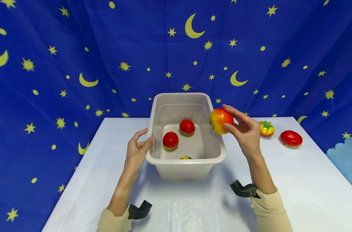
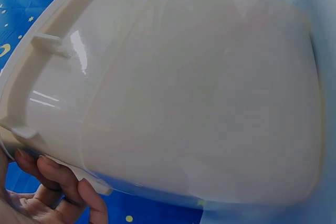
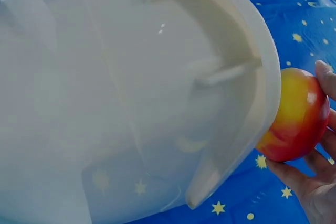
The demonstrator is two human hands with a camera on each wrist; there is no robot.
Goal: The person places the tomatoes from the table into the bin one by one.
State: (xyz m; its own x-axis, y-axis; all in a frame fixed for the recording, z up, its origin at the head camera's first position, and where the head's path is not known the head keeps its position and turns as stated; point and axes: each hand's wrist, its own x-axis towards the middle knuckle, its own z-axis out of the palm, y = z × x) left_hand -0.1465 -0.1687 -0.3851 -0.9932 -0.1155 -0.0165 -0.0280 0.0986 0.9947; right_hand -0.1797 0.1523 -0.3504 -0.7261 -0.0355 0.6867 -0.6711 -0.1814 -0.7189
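A light grey plastic bin (image 1: 181, 170) stands on the white table. My left hand (image 1: 136, 148) grips its left rim, fingers curled against the outer wall under the lip in the left wrist view. My right hand (image 1: 246, 133) holds a red-and-yellow toy fruit (image 1: 221, 120) at the bin's right rim, thumb on the near side and fingers over the top. In the right wrist view the same fruit (image 3: 296, 119) is partly behind the rim. Inside the bin lie two red toy fruits (image 1: 170, 140), and a yellow one (image 1: 185, 158) mostly hidden by the front wall.
To the right on the table (image 1: 303, 180) lie a yellow-and-red toy fruit (image 1: 267, 130) with a green leafy top and a glossy red oval one (image 1: 291, 139). A blue cloth (image 1: 152, 48) with moons and stars hangs behind the table. Black wrist mounts (image 1: 243, 189) sit at both sleeves.
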